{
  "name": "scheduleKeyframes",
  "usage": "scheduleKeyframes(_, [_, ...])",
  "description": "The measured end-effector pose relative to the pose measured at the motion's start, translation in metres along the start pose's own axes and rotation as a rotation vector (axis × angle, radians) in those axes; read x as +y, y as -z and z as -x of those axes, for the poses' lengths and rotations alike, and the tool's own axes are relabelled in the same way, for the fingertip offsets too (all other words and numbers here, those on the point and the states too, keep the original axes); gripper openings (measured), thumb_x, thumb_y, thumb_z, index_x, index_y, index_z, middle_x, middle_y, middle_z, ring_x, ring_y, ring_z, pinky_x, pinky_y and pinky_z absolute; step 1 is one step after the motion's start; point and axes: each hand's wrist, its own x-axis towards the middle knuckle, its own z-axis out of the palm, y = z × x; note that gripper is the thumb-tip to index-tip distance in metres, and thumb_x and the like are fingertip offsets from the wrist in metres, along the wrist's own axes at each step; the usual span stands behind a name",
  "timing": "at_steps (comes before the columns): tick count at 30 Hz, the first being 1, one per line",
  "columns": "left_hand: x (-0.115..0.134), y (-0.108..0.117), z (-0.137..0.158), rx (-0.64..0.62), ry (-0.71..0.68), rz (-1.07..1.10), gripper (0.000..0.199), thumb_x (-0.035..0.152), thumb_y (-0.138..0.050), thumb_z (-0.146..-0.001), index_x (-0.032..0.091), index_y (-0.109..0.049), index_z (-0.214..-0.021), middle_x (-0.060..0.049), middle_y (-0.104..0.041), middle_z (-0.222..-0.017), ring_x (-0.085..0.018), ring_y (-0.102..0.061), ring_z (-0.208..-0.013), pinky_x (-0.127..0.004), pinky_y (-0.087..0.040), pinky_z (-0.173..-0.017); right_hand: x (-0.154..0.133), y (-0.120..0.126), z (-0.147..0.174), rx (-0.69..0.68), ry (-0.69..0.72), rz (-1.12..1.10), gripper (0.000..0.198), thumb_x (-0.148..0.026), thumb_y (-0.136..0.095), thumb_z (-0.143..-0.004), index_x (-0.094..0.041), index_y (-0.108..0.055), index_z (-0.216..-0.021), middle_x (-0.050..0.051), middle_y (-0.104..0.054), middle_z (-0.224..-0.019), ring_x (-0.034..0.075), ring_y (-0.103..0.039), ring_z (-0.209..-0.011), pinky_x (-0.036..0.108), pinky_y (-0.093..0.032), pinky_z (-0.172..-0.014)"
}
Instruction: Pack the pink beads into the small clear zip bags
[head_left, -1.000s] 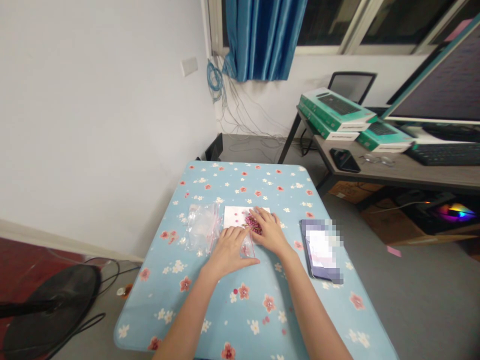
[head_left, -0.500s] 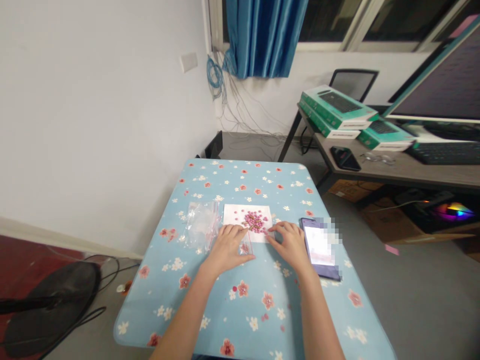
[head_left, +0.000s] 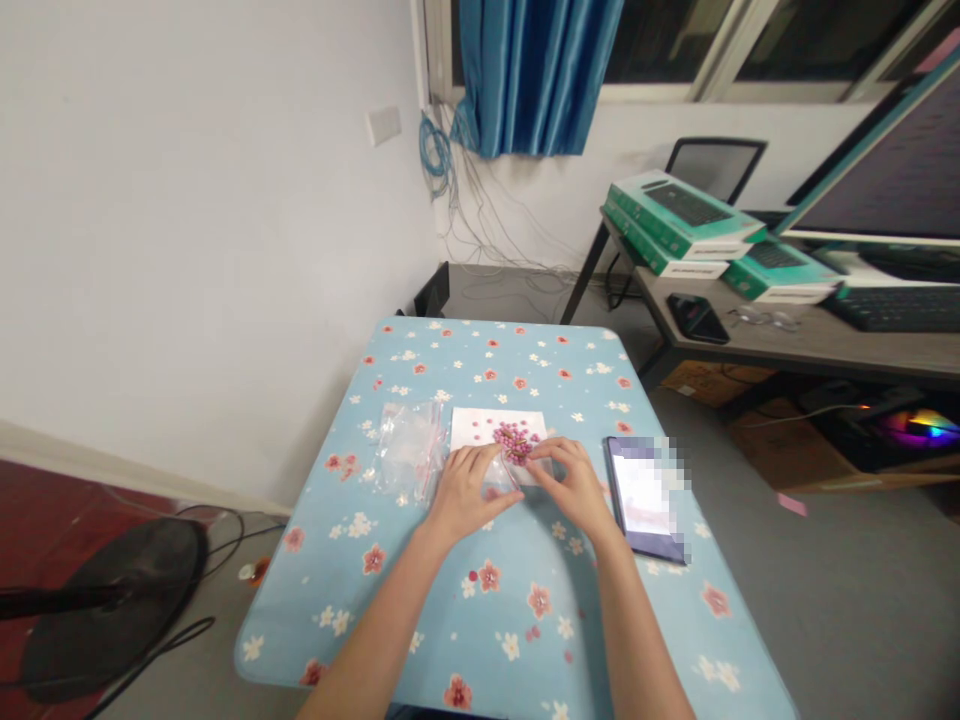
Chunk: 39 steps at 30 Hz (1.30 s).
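Note:
A small clear zip bag [head_left: 501,478] with a reddish edge is held by my left hand [head_left: 466,492], its fingers on the far side and its thumb stretched out on the near side. The bag's mouth lies beside a heap of pink beads [head_left: 514,436] on a white sheet of paper [head_left: 466,418]. My right hand [head_left: 576,488] is at the heap's right edge, with thumb and index finger close together at the beads. What lies between those fingertips is too small to make out. Some single beads lie apart from the heap.
More clear plastic bags [head_left: 409,450] lie left of the paper on the flowered tablecloth [head_left: 450,540]. A phone [head_left: 651,500] with a lit screen lies on the right. Beyond it is a desk [head_left: 840,345] with green keyboard boxes [head_left: 682,215]. A wall [head_left: 225,250] stands on the left.
My left hand has moved slightly right and forward with the bag, closer to the beads. My right hand's thumb and index finger have drawn together and moved in at the heap.

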Motion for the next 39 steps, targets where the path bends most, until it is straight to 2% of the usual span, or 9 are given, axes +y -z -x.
scheduleKeyframes(7, [-0.001,-0.004,0.001,0.091,-0.028,0.023,0.052,0.049,-0.07,-0.072,0.021,-0.047,-0.109,-0.008,-0.062,-0.107,-0.025,-0.056,-0.1,-0.042,-0.044,-0.087,-0.011,-0.008,-0.007,-0.109,0.093,-0.232,0.011,-0.031,-0.06,-0.084,-0.023,-0.067,-0.086,0.005,-0.064,-0.094,0.022,-0.056,-0.095,0.039,-0.04,-0.088])
scheduleKeyframes(15, [-0.002,-0.005,0.003,0.123,-0.088,0.029,0.043,0.047,-0.07,-0.072,0.02,-0.05,-0.098,-0.008,-0.063,-0.107,-0.025,-0.057,-0.101,-0.041,-0.045,-0.087,-0.014,-0.012,-0.005,-0.184,0.057,-0.397,0.01,-0.03,-0.061,-0.083,-0.024,-0.068,-0.088,0.004,-0.068,-0.093,0.021,-0.06,-0.092,0.039,-0.044,-0.087])
scheduleKeyframes(23, [0.0,-0.005,0.002,0.061,-0.091,0.003,0.066,0.054,-0.077,-0.059,0.02,-0.049,-0.108,-0.01,-0.06,-0.114,-0.028,-0.056,-0.106,-0.045,-0.045,-0.09,-0.014,-0.013,-0.003,-0.187,-0.003,-0.401,0.009,-0.024,-0.063,-0.079,-0.021,-0.069,-0.085,0.004,-0.069,-0.09,0.019,-0.063,-0.087,0.037,-0.047,-0.083])
scheduleKeyframes(29, [0.004,-0.003,0.001,0.056,-0.069,0.021,0.045,0.04,-0.073,-0.069,0.021,-0.048,-0.101,-0.008,-0.061,-0.108,-0.025,-0.056,-0.103,-0.043,-0.046,-0.087,-0.01,-0.012,-0.001,-0.142,0.006,-0.309,0.012,-0.022,-0.059,-0.08,-0.022,-0.069,-0.087,0.005,-0.07,-0.091,0.02,-0.062,-0.087,0.039,-0.046,-0.083])
scheduleKeyframes(32, [0.004,-0.004,0.001,0.047,-0.053,0.027,0.042,0.039,-0.07,-0.072,0.021,-0.048,-0.102,-0.007,-0.06,-0.103,-0.024,-0.056,-0.1,-0.042,-0.047,-0.086,-0.011,-0.011,0.0,-0.093,0.003,-0.257,0.013,-0.021,-0.058,-0.08,-0.022,-0.069,-0.087,0.004,-0.07,-0.087,0.021,-0.061,-0.086,0.04,-0.046,-0.082])
scheduleKeyframes(36, [0.003,-0.004,0.001,0.012,0.0,0.046,0.061,0.043,-0.07,-0.071,0.022,-0.042,-0.121,-0.007,-0.059,-0.107,-0.024,-0.056,-0.1,-0.042,-0.047,-0.087,-0.011,-0.008,0.0,-0.046,-0.017,-0.275,0.015,-0.024,-0.056,-0.082,-0.022,-0.067,-0.092,0.004,-0.069,-0.088,0.02,-0.061,-0.084,0.036,-0.046,-0.08])
scheduleKeyframes(39, [0.002,-0.003,0.001,-0.036,0.036,0.035,0.071,0.044,-0.07,-0.072,0.022,-0.036,-0.131,-0.008,-0.057,-0.111,-0.025,-0.054,-0.103,-0.044,-0.046,-0.09,-0.002,-0.003,0.001,0.01,-0.04,-0.18,0.016,-0.028,-0.054,-0.083,-0.021,-0.066,-0.093,0.005,-0.068,-0.088,0.02,-0.06,-0.082,0.035,-0.045,-0.078])
